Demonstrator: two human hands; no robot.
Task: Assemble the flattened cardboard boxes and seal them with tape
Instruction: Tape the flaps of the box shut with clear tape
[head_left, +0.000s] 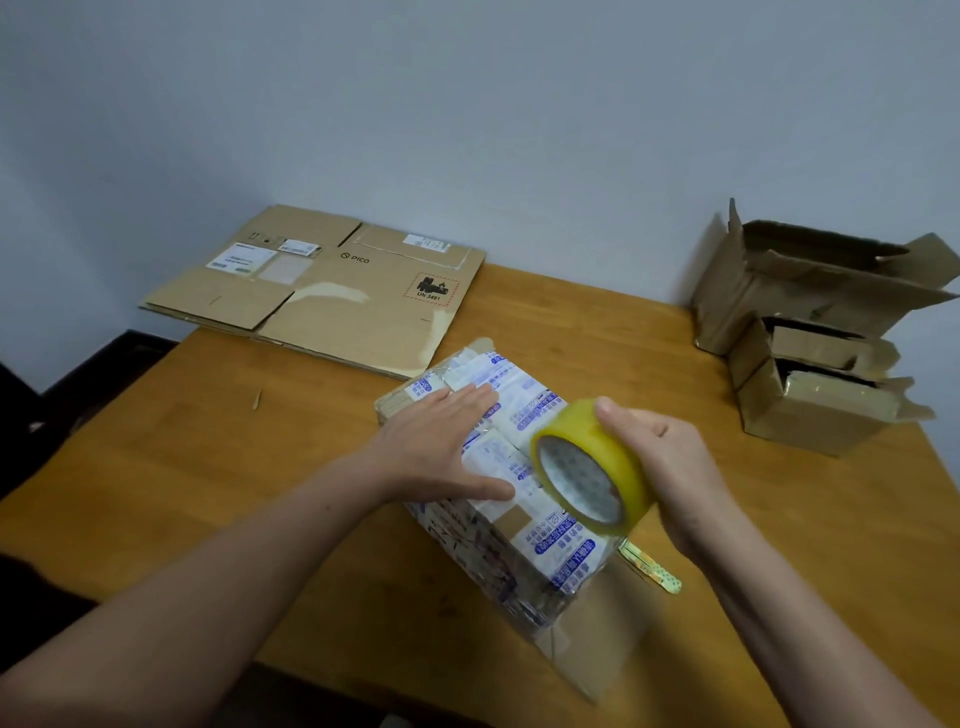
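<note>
While my left hand (436, 441) lies flat, fingers straight, on the box (540, 545) | my right hand (667, 460) grips the tape roll (615, 441) (yellowish) just above the box | flattened carton (332, 296) lies beyond the box

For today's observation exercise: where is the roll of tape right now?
Head view, right of centre: the right hand holds the tape roll over the label-covered box, beside the left hand.
</note>
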